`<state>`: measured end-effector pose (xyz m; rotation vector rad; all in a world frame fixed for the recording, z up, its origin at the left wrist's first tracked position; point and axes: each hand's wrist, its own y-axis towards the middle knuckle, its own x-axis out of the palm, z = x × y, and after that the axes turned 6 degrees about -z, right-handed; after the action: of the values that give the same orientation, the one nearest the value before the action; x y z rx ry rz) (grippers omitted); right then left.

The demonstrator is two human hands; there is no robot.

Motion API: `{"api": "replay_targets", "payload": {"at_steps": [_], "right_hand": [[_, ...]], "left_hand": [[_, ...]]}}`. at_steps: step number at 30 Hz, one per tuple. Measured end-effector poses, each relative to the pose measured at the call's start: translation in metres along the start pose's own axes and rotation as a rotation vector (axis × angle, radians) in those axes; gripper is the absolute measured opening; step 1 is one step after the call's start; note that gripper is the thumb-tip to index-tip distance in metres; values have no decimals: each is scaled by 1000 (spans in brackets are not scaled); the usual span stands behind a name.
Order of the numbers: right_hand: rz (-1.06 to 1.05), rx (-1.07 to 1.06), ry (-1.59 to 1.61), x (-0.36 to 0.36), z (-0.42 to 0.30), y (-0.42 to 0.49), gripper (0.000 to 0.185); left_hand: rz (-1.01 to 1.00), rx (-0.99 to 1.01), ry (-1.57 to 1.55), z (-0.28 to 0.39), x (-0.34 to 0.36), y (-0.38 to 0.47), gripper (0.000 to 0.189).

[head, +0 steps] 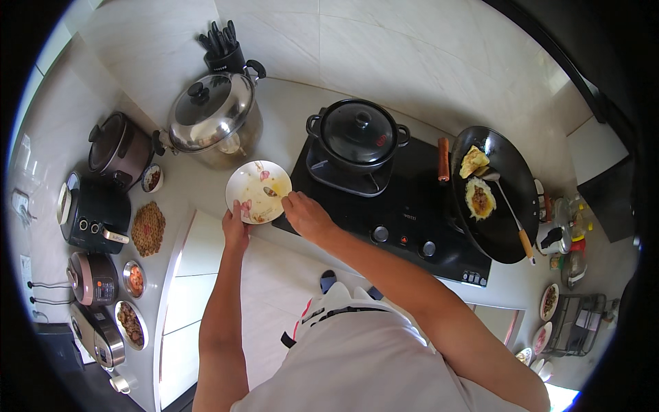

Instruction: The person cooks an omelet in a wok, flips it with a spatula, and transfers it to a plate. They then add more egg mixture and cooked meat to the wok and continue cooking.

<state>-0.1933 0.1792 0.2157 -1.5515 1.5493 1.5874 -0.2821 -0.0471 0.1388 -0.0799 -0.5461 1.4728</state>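
My left hand (236,229) grips the near edge of a white plate (247,183) with pink flowers, held over the counter's edge left of the hob. Smears of yellow egg and brown bits lie on it. In my right hand (308,213) is a metal spoon (270,192), its bowl over the plate with some food in it. To the right, a black wok (507,206) holds a folded egg piece (473,161) and a flat egg round (480,199) topped with brown filling. A spatula (509,207) with a wooden handle end rests in the wok, its tip by the eggs.
A lidded black pot (359,135) stands on the rear of the gas hob (406,206). Behind the plate is a large steel pot (213,118) beside a knife holder (225,55). Cookers and an air fryer (97,216) line the left counter. Dishes of food (549,303) stand at right.
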Motion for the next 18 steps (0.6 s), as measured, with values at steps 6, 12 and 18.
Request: {"api": "replay_targets", "payload": {"at_steps": [6, 12, 18], "right_hand": [[-131, 95, 1, 52, -11, 3, 16], [-183, 107, 146, 68, -41, -9, 24], [-358, 353, 374, -105, -23, -94, 42]], "left_hand": [[25, 7, 185, -1, -18, 26, 41], [-65, 88, 426, 3, -60, 73, 45], [-183, 85, 448, 19, -35, 75, 49]]}}
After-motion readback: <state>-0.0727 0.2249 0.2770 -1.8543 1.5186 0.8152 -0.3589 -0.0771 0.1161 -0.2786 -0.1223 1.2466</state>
